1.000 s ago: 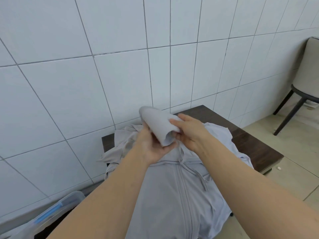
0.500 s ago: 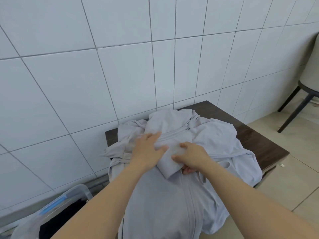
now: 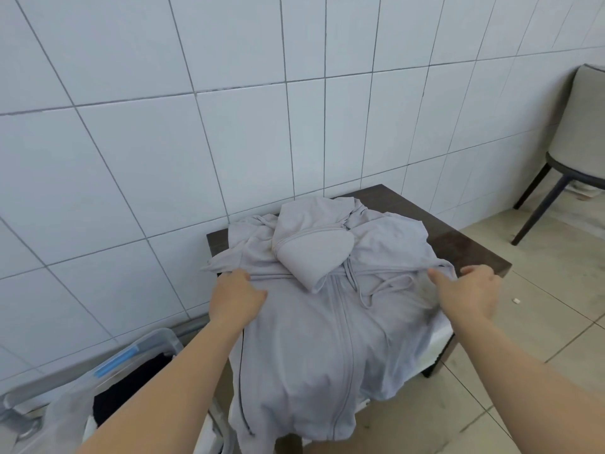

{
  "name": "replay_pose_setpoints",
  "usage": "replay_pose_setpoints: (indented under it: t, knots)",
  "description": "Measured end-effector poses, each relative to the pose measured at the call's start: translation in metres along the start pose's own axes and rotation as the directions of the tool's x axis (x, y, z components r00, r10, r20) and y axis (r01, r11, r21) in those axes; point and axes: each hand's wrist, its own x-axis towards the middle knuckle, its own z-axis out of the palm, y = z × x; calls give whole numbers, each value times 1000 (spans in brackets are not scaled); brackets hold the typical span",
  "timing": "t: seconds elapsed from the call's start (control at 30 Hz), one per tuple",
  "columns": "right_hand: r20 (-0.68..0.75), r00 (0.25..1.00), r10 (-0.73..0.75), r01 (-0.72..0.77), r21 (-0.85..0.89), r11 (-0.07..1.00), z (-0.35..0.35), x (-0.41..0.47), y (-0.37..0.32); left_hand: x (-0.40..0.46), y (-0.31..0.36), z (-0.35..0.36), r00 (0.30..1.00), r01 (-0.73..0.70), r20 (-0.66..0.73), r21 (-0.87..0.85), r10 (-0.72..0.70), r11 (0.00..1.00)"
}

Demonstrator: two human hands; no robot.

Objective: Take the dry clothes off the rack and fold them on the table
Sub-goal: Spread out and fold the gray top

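A: White wall tiles [image 3: 137, 158] back a dark wooden table [image 3: 465, 247]; beige floor tiles [image 3: 540, 322] run to the right; report the garment position.

B: Grey zip hoodie [image 3: 314, 339] lies front-up across the table; its hem hangs over the near edge; the rolled hood [image 3: 311, 253] sits on the chest, between the two grips and slightly beyond them; drawcords [image 3: 370, 286] trail just inside the right grip.

A: State of the left grip?

B: Left hand [image 3: 237, 298] rests on the hoodie at its left shoulder; fingers are curled into the cloth and bunch a fold; grip is closed on the fabric.

A: State of the right grip?

B: Right hand [image 3: 465, 293] lies on the opposite shoulder, at the table's right edge; thumb and fingers are spread, with cloth gathered under the palm; the hand is blurred, so whether it pinches the fabric or only presses it cannot be told.

A: Items outside the grips?

B: Clear plastic bin [image 3: 98, 381], with dark cloth inside, stands on the floor below and outside the left grip; a chair [image 3: 576, 149] stands well beyond the right grip, against the wall; a small white scrap [image 3: 516, 300] lies on the floor just outside the right grip.
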Motion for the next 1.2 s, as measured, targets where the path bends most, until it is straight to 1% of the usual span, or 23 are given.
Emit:
replay_pose_setpoints:
  t: [0.07, 0.1, 0.13, 0.2, 0.27, 0.3, 0.33, 0.37, 0.4, 0.43, 0.5, 0.53, 0.6, 0.63, 0.7, 0.77, 0.83, 0.9, 0.97, 1.0, 1.03, 1.13, 1.2]
  knots:
    - [62, 983, 172, -177, 85, 981, -5, 0, 21, -14, -8, -2, 999, 53, 5, 17, -53, 998]
    - [152, 964, 218, -242, 164, 956, -8, -2, 29, -21, -13, -2, 997, 76, 4, 12, -76, 997]
    - [266, 936, 231, -299, 251, 921, -10, -5, 35, -27, -18, -1, 995, 100, 4, -3, -100, 995]
    - [452, 876, 170, -359, 374, 855, -13, -11, 43, -39, -27, -2, 990, 139, 1, -52, -139, 989]
    - [540, 834, 110, -361, 386, 849, -15, -12, 54, -51, -37, -1, 982, 190, 24, -152, -189, 970]
    - [563, 821, 89, -348, 371, 861, -16, -13, 61, -57, -43, 1, 973, 230, 62, -248, -221, 941]
    - [590, 804, 77, -335, 343, 878, -18, -16, 67, -62, -49, 2, 957, 290, 128, -375, -260, 881]
    - [628, 775, 71, -333, 310, 891, -19, -17, 71, -67, -52, 3, 932, 363, 217, -493, -292, 791]
    - [665, 743, 73, -337, 278, 899, -21, -22, 72, -73, -54, 4, 900, 431, 313, -548, -302, 717]
    - [706, 704, 72, -340, 246, 908, -22, -26, 74, -81, -56, 5, 871, 476, 395, -538, -292, 695]
    - [789, 604, 112, -338, 126, 933, -22, -32, 80, -90, -57, 8, 814, 530, 507, -452, -283, 717]
    - [831, 540, 133, -319, 55, 946, -23, -37, 82, -94, -57, 9, 791, 549, 540, -421, -287, 722]
    - [868, 462, 181, -250, -68, 966, -25, -45, 86, -102, -57, 9, 769, 563, 578, -410, -273, 718]
    - [871, 452, 195, -220, -103, 970, -26, -47, 87, -104, -58, 8, 770, 558, 581, -410, -265, 721]
    - [858, 477, 188, -174, -118, 978, -31, -51, 84, -108, -60, 7, 783, 534, 572, -418, -244, 735]
    - [874, 464, 146, -173, -72, 982, -36, -53, 80, -111, -65, 5, 796, 530, 571, -495, -201, 688]
    - [878, 469, 95, -332, 76, 940, -43, -54, 74, -113, -71, 10, 809, 537, 561, -588, -173, 605]
    - [857, 512, 64, -519, 249, 818, -50, -55, 66, -116, -76, 19, 814, 555, 551, -643, -184, 527]
    - [836, 542, 79, -600, 320, 734, -53, -57, 60, -125, -74, 27, 791, 603, 574, -670, -213, 434]
    - [839, 538, 87, -602, 310, 736, -54, -61, 58, -129, -72, 32, 778, 622, 585, -668, -229, 407]
    - [847, 520, 108, -589, 264, 764, -55, -66, 56, -131, -72, 35, 772, 630, 588, -660, -241, 409]
    - [864, 457, 214, -489, 43, 871, -56, -82, 56, -131, -74, 37, 743, 656, 614, -591, -266, 468]
    - [844, 467, 263, -425, -47, 904, -57, -89, 59, -134, -76, 31, 723, 670, 637, -554, -266, 494]
